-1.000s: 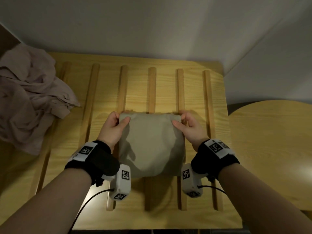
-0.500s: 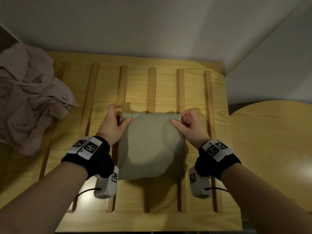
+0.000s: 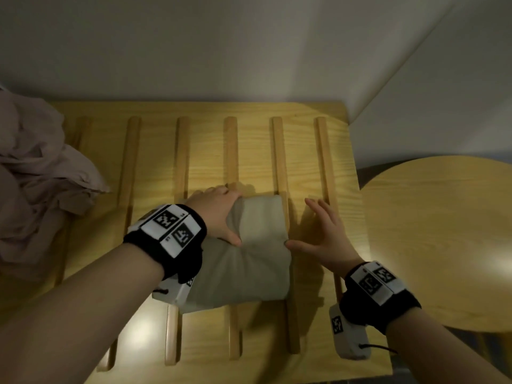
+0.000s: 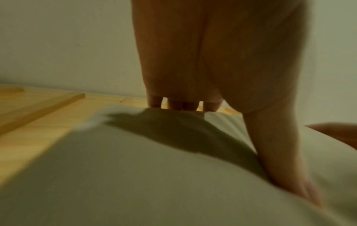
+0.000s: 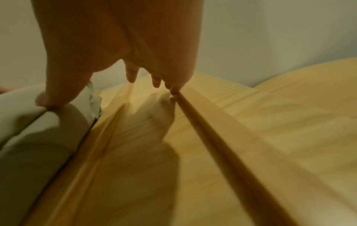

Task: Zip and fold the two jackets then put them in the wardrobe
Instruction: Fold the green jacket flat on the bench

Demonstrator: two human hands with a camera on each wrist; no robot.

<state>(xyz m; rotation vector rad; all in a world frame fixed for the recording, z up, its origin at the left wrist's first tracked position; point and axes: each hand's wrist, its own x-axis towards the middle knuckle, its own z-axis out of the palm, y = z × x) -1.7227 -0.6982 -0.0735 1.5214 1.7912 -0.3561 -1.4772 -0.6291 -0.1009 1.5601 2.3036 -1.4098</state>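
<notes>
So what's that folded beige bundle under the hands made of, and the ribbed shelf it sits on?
The folded beige jacket looks like soft, matte woven fabric, perhaps cotton: it dents under the left hand and shows no sheen. The slatted shelf looks like pale wood, possibly pine, with visible grain lines and a smooth, lightly glossy finish that catches the light.

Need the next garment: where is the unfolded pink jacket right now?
In the head view, the pink jacket lies crumpled at the far left of the slatted wooden shelf, left of the folded beige jacket.
</notes>
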